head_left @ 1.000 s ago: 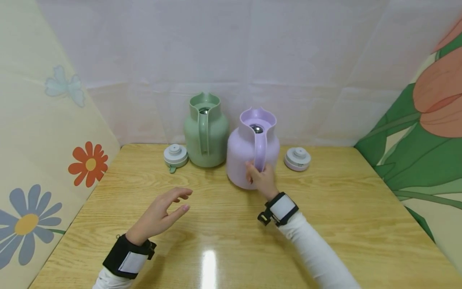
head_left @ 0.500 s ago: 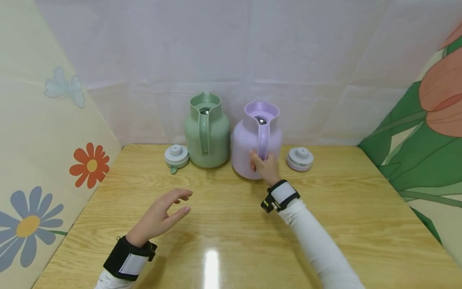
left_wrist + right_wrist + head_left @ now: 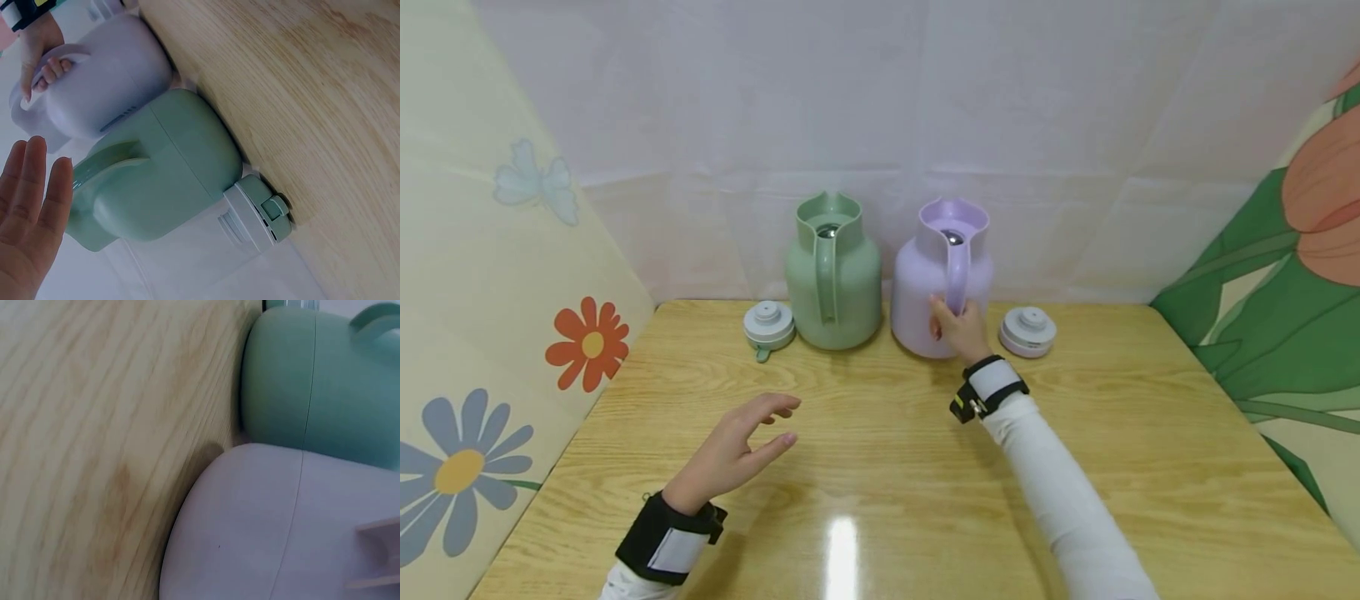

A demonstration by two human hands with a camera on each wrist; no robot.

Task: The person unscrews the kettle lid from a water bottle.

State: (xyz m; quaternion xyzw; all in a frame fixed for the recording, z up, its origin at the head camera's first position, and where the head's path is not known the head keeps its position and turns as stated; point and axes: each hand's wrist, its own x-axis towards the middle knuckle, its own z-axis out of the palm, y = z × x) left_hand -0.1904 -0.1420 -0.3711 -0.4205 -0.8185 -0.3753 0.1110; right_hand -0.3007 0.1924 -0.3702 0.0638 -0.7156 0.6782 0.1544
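My right hand (image 3: 961, 328) grips the handle of a purple thermos jug (image 3: 917, 292), which stands upright and lidless near the back of the table. To its left stands a green thermos jug (image 3: 850, 292), also without its lid, its handle facing me. In the left wrist view the fingers curl round the purple jug's handle (image 3: 75, 53). My left hand (image 3: 730, 446) hovers over the table's left front part, fingers relaxed and holding nothing. The right wrist view shows the lower bodies of the purple jug (image 3: 237, 531) and green jug (image 3: 281, 381) close together.
A grey-and-green lid (image 3: 768, 326) lies left of the green jug. Right of the purple jug lies a grey-and-purple lid (image 3: 1027, 332). A white cloth (image 3: 737, 100) hangs behind the wooden table (image 3: 880, 467), and printed panels flank both sides.
My right hand has moved the purple jug back and slightly right, level with the green jug. The left hand stays in nearly the same place.
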